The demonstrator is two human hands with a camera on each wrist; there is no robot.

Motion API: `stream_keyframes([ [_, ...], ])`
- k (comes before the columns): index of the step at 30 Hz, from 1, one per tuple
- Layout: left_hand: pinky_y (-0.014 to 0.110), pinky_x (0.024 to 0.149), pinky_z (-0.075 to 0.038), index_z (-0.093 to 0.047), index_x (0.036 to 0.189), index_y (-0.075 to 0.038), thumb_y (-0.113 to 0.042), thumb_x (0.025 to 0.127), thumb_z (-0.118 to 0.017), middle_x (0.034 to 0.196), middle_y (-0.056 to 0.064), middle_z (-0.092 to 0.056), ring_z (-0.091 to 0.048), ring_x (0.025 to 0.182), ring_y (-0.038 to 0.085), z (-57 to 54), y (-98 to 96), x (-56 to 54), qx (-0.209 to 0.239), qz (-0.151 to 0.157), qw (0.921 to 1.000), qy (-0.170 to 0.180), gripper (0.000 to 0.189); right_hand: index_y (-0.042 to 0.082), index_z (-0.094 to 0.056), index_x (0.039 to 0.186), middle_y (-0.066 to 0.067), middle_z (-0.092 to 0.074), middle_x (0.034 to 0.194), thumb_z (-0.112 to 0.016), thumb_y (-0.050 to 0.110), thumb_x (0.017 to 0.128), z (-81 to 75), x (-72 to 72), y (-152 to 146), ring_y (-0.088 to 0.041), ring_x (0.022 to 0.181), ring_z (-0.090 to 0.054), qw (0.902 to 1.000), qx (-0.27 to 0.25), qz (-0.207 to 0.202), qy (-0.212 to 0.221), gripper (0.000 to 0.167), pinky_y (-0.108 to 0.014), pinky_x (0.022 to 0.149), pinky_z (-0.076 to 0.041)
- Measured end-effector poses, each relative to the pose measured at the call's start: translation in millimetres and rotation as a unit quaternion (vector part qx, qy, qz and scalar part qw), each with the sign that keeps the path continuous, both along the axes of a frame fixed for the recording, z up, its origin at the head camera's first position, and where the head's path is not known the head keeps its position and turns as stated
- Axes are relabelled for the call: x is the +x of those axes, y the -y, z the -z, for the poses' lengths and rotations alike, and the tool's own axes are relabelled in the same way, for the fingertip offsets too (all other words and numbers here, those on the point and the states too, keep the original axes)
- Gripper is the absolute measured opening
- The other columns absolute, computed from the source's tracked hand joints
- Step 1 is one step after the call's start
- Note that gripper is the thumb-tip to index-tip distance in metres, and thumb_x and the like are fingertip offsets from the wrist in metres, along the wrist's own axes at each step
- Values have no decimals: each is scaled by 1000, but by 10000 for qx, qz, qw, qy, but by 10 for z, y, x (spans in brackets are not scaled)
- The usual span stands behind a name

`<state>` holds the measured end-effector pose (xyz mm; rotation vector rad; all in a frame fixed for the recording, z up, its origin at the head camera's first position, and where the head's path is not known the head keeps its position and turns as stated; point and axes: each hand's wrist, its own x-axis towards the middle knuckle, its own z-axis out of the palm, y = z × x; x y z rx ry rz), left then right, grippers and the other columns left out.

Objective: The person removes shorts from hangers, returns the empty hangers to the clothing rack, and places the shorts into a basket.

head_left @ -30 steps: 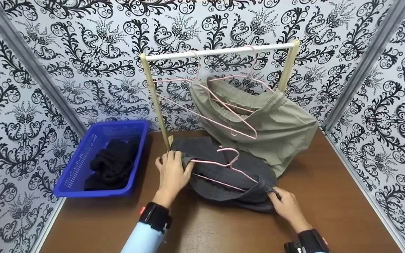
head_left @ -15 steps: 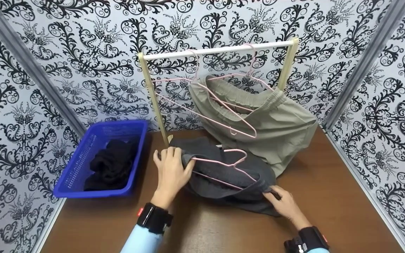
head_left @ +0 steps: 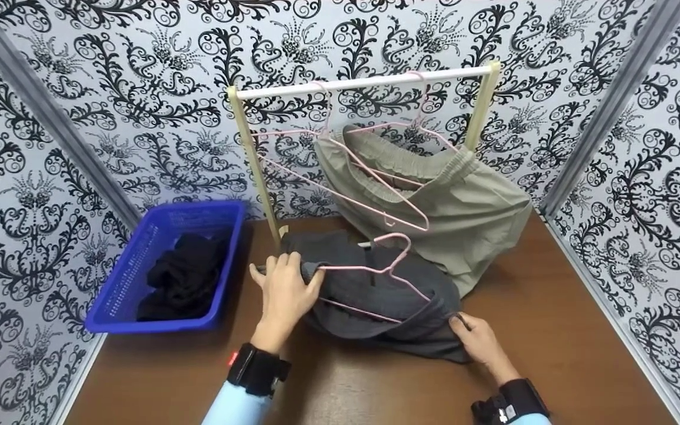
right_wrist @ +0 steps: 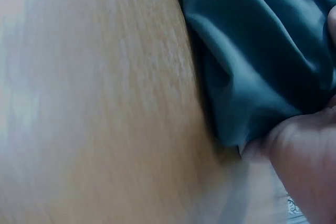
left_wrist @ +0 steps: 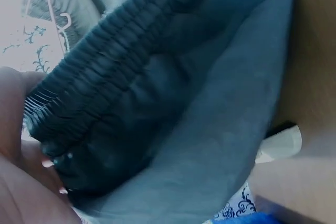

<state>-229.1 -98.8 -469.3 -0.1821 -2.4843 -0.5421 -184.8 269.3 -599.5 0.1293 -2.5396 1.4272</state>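
Observation:
In the head view, dark grey shorts (head_left: 352, 326) with a gathered elastic waistband lie partly raised over the table, in front of a clothes rack. A pink hanger (head_left: 352, 269) sits inside the waist opening, its hook standing up toward the rack. My left hand (head_left: 284, 289) grips the left end of the waistband, beside the hanger's shoulder. At the other end, my right hand (head_left: 481, 341) pinches the waistband's right side. The ribbed inside of the shorts (left_wrist: 210, 124) fills the left wrist view. Folds of the shorts (right_wrist: 241, 66) hang near my thumb in the right wrist view.
A blue basket (head_left: 151, 326) with black cloth (head_left: 183, 274) in it stands at left. On the rack's white bar (head_left: 363, 84) hang a bare pink hanger (head_left: 340, 192) and khaki shorts (head_left: 464, 218) on another hanger. Patterned walls surround the brown table (head_left: 352, 389).
Between my hands, the hanger's hook has swung to the right, then tipped up toward the rack. Both hands keep their hold on the waistband; the right hand has shifted only slightly.

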Motion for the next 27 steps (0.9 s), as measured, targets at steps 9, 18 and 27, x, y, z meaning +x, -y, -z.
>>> stream_keyframes([
  [9, 84, 100, -21, -62, 87, -2, -38, 83, -80, 87, 18, -66, -57, 97, 42, -6, 14, 24, 209, -98, 9993, 290, 41, -5, -70, 89, -5, -67, 90, -61, 7, 102, -32, 0, 78, -7, 82, -56, 9870, -1133, 323, 1089, 20, -23, 80, -45],
  [18, 75, 101, -26, -68, 96, -6, -46, 82, -78, 95, 15, -64, -57, 96, 40, 41, 125, 64, 412, 350, 9985, -4, 43, -7, -68, 88, -4, -64, 85, -59, 9, 103, -41, 29, 68, -9, 79, -56, 9804, -1429, 316, 1317, 24, -22, 78, -45],
  [27, 66, 95, -32, -66, 99, -8, -60, 77, -80, 97, 14, -59, -53, 98, 39, 152, 270, 106, 475, 400, 9981, -56, 57, -3, -58, 76, 0, -51, 75, -61, 9, 102, -2, 12, 64, -11, 73, -48, 9805, -1431, 394, 1289, 28, -25, 72, -40],
])
